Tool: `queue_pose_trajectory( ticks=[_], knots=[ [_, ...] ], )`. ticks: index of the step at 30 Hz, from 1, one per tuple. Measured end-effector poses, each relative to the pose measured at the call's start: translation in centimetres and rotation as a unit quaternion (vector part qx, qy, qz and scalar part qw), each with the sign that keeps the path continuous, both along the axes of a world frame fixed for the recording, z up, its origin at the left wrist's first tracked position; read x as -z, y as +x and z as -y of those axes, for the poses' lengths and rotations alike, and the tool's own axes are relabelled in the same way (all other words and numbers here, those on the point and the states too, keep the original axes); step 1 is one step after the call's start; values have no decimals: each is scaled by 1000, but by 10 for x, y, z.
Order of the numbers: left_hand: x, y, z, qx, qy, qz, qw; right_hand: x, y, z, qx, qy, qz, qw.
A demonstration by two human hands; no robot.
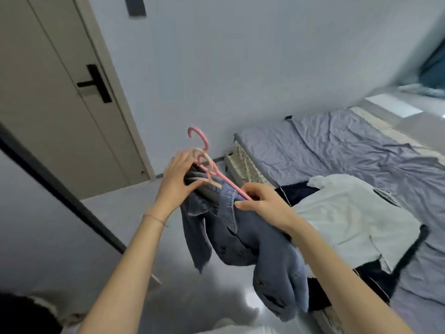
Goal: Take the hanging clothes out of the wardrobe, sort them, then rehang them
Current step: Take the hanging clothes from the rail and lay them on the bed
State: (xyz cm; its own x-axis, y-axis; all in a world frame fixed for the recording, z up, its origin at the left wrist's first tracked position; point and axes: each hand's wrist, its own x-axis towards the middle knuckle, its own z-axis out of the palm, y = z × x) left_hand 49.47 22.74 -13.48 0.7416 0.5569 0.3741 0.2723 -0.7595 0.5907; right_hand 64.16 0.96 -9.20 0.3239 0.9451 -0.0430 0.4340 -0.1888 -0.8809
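Your left hand (pixel 179 174) is raised in front of you, a thin bracelet (pixel 154 218) on its wrist. Its grip is closed, fingers above and thumb below, around the neck of a cream plastic hanger (pixel 207 162) and the dark cloth gathered beneath it. A pink plastic hanger (pixel 199 139) lies against the cream one, its hook standing higher and clear of your fingers, its long arm slanting down to the right.

Your right hand (pixel 262 203) meets the far end of that pink arm. Its grip is a tight pinch, with the thumb pressed on the collar of a blue denim shirt (pixel 243 239) and the curled fingers over the hanger's tip. The denim shirt hangs between your two hands, off the bed and above the glossy grey floor (pixel 115 213). One sleeve dangles on the left, and the body droops below your right forearm.

Just right of the shirt, a pale blue-white shirt (pixel 349 213) lies spread flat on the bed, which has a wrinkled lavender sheet (pixel 349 145). A dark navy garment (pixel 295 191) lies partly under the pale shirt, at the bed's near edge. To the left stands a beige door (pixel 36 92) with a black lever handle (pixel 95 83). It is shut and well apart from your hands.
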Motion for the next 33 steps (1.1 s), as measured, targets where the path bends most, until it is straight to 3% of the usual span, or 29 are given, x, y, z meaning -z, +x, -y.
queue_pose_trajectory(
  ticks=[2,10,17,21,29,33],
  knots=[
    [1,47,-3,59,43,-14,997,-4,24,15,37,7,-13,999],
    [-1,215,33,204,-9,26,979,-9,103,86,241,2,18,970],
    [-12,331,89,304,4,83,949,-7,168,147,386,8,98,917],
    [-25,404,123,331,1,103,938,-12,225,183,468,53,95,877],
    [-37,555,193,347,24,100,932,-17,367,252,495,69,130,856],
    [-15,622,223,349,20,52,935,4,442,280,505,38,126,853]
  ],
)
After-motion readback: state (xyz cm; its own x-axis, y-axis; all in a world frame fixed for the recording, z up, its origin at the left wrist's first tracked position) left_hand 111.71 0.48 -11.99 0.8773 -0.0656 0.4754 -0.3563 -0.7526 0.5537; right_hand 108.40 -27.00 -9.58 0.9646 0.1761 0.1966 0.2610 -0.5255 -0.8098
